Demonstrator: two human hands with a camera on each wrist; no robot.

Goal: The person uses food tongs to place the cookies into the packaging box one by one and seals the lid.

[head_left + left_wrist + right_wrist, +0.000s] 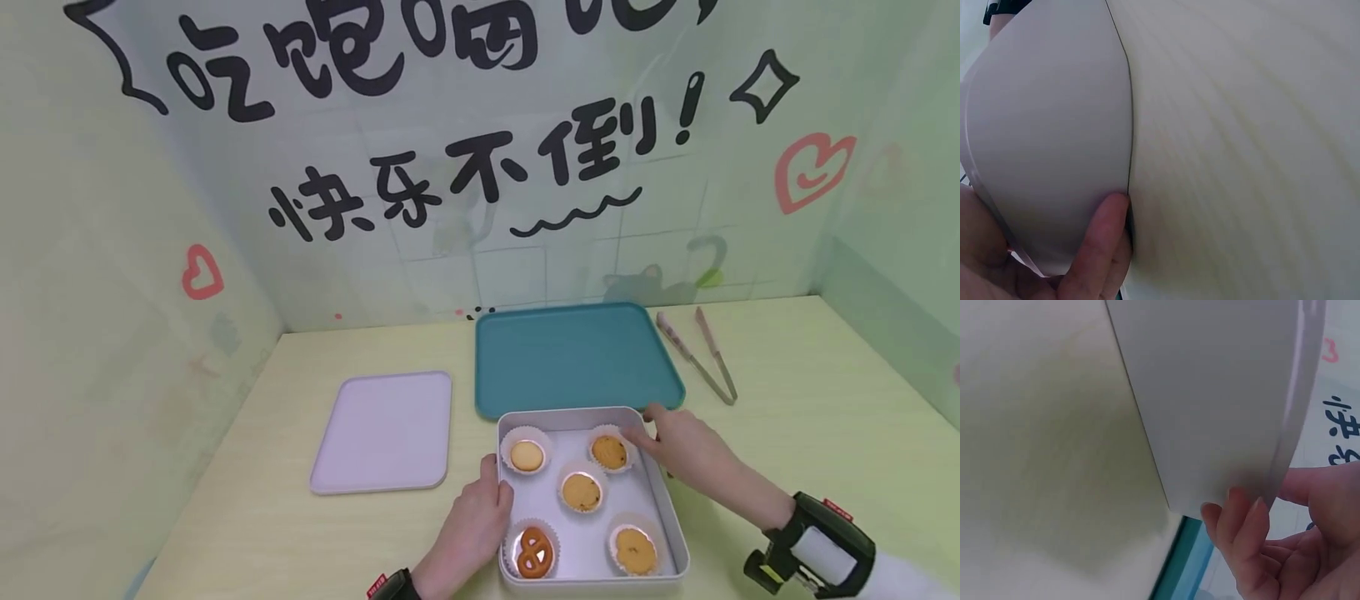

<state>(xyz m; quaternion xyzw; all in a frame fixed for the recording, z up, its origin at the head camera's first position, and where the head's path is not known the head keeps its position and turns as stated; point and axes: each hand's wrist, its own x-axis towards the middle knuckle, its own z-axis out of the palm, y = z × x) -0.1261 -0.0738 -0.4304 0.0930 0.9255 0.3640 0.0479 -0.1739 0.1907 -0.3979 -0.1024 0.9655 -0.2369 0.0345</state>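
A pale lilac rectangular box (600,573) holds several cookies in white paper cups. A pretzel-shaped cookie (534,552) sits in its near left corner, a round cookie (581,492) in the middle. On the left, my left hand (471,517) grips the side wall, fingertips (1107,231) low on the outside by the table. My right hand (686,442) pinches the opposite wall by the far right corner, thumb over the rim and fingers (1235,519) outside. In both wrist views the box wall (1054,125) hides part of the interior.
Behind the box lies a teal tray (573,358). Left of it is a flat lilac tray (382,433). Metal tongs (708,367) with pinkish handles lie spread at the right. A printed cloth backdrop (450,250) rises behind the wood-patterned table (300,542).
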